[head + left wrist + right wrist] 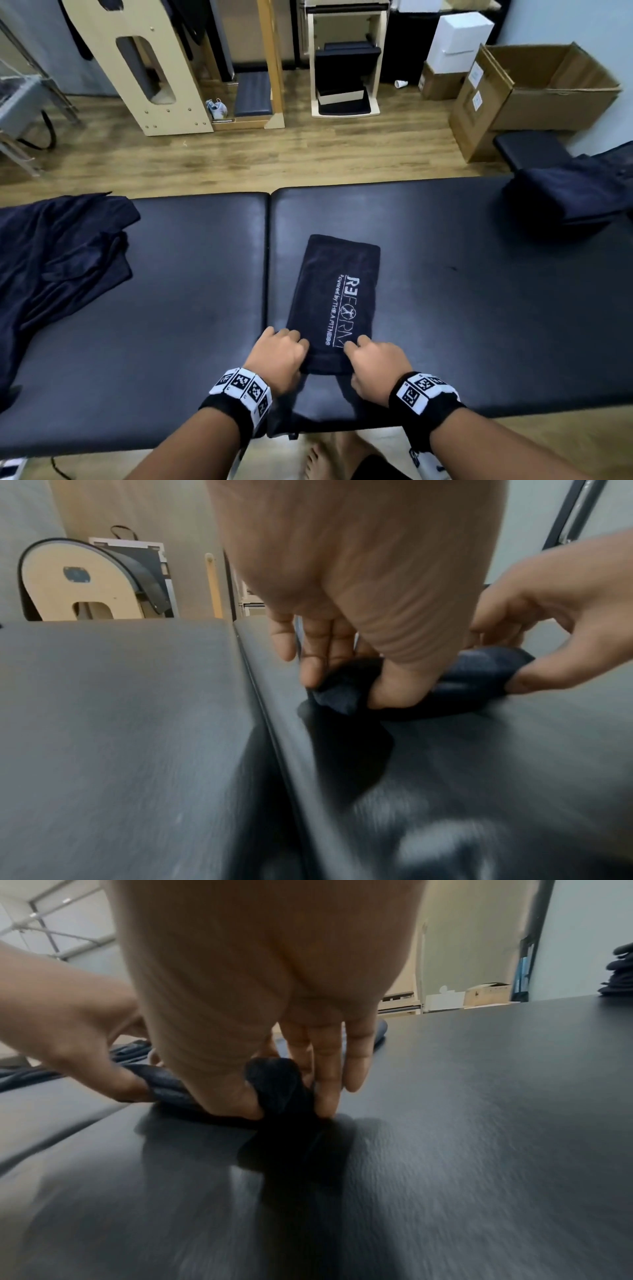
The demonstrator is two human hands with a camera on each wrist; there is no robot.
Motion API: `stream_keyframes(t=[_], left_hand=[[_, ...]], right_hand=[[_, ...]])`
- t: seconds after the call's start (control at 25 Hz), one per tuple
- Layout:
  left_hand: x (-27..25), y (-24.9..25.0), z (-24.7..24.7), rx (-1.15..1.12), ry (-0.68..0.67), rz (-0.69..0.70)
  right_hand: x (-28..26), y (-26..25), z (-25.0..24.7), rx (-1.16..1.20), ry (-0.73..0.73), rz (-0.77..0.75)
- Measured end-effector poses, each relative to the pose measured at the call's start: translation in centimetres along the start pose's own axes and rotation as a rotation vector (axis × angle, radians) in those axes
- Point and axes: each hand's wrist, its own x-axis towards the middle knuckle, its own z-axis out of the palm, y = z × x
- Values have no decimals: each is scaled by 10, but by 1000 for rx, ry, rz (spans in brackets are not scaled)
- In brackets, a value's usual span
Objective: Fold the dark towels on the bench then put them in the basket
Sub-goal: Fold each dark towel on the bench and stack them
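A dark towel with white lettering lies folded into a long strip on the black padded bench. My left hand pinches its near left corner between thumb and fingers. My right hand pinches the near right corner the same way. Both hands sit at the towel's near end, close to the bench's front edge. A heap of unfolded dark towels lies on the bench at the left. A stack of folded dark towels sits at the far right. No basket shows.
A seam splits the bench into two pads just left of the towel. Beyond the bench are a wood floor, wooden exercise equipment and cardboard boxes. My bare feet stand below the front edge.
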Motion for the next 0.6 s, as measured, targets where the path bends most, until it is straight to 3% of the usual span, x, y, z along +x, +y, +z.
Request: stream_keyframes(t=[0.12,0.44,0.6], left_hand=[[20,-16,-27,-87,101,-80],[104,-68,-128,-684,269,-318],[142,-73,-130,-535,284,-347]], right_hand=[[15,16,-28,130,109,27],[89,89,-117,611,198,305],[127,112,-121,575,276,387]])
